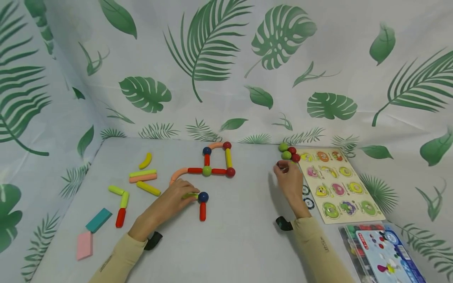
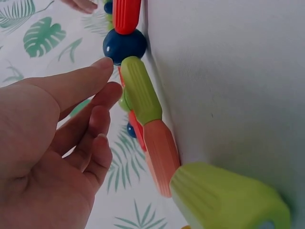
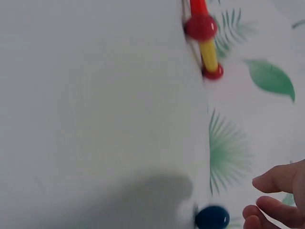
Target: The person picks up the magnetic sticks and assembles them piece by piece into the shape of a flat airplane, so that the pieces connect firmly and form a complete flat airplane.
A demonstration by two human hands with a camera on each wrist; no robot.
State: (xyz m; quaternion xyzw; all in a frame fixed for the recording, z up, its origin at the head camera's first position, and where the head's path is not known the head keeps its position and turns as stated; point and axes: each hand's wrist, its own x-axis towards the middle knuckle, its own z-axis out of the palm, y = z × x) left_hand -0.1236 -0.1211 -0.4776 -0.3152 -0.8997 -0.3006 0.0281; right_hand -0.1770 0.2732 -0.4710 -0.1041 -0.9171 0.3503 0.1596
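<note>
My left hand (image 1: 173,196) is over a light green rod (image 2: 141,90) joined to a blue ball (image 1: 203,197). A red rod (image 1: 203,211) extends from that ball toward me. In the left wrist view, my thumb and index fingertips stand a little apart at the green rod's edge, close to the ball; neither visibly wraps it. My right hand (image 1: 289,181) hovers by the back right, fingers bent and spaced. Below its fingertips in the right wrist view sits another blue ball (image 3: 212,217). Beside that hand cluster red balls (image 1: 295,157) and green balls (image 1: 283,147).
A flat rod-and-ball frame (image 1: 229,158) lies at the back centre, with a peach curved rod (image 1: 178,173) on its left. Loose rods (image 1: 143,173), a teal block (image 1: 98,220) and a pink block (image 1: 84,245) lie left. A fruit puzzle board (image 1: 337,188) and plastic case (image 1: 385,251) lie right.
</note>
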